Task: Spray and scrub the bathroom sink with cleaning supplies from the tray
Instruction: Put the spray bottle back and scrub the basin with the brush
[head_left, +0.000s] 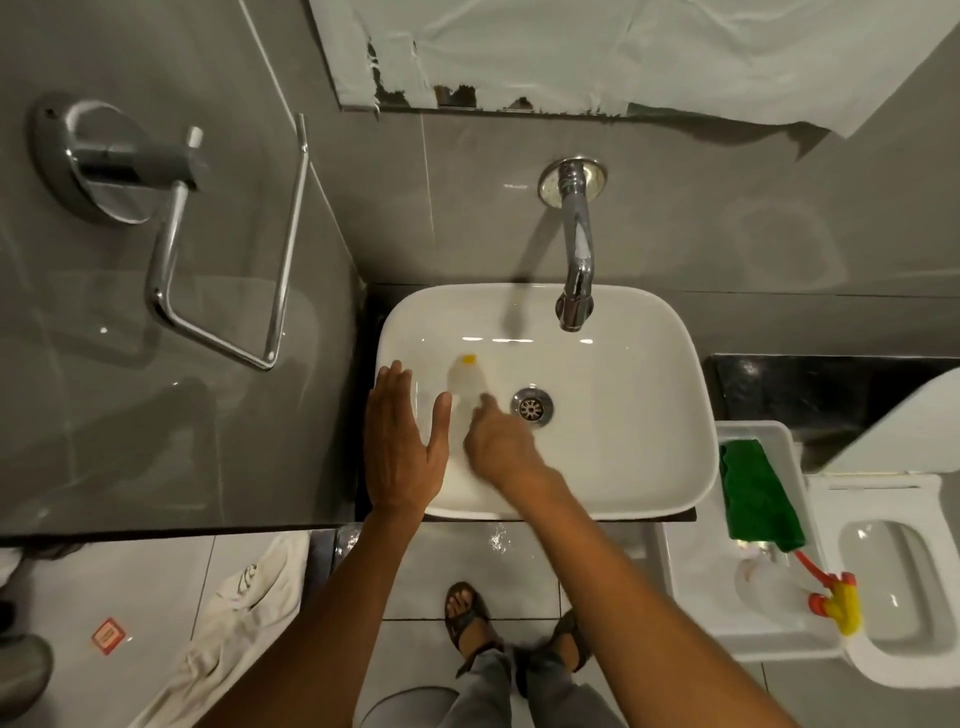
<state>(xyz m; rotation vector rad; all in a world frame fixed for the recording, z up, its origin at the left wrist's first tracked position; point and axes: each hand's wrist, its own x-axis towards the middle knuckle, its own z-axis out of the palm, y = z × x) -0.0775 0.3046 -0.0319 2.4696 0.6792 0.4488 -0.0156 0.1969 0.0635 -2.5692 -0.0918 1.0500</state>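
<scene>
The white sink (623, 457) sits on a dark counter, with its metal drain (532, 407) near the middle. My left hand (402, 441) lies flat and open over the sink's left rim and holds nothing. My right hand (501, 447) is inside the bowl, just left of the drain. It is closed on a pale, motion-blurred object with a yellow tip (466, 376) that points toward the back left of the bowl. Its exact kind is too blurred to tell. To the right, the white tray (691, 571) holds a green cloth (758, 499) and a clear spray bottle (769, 582) with a red and yellow trigger.
A chrome faucet (576, 260) reaches out from the wall over the back of the bowl. A chrome towel ring (218, 260) hangs on the left wall. The toilet (893, 587) stands right of the tray. A crumpled white towel (234, 623) lies on the floor, near my sandalled feet.
</scene>
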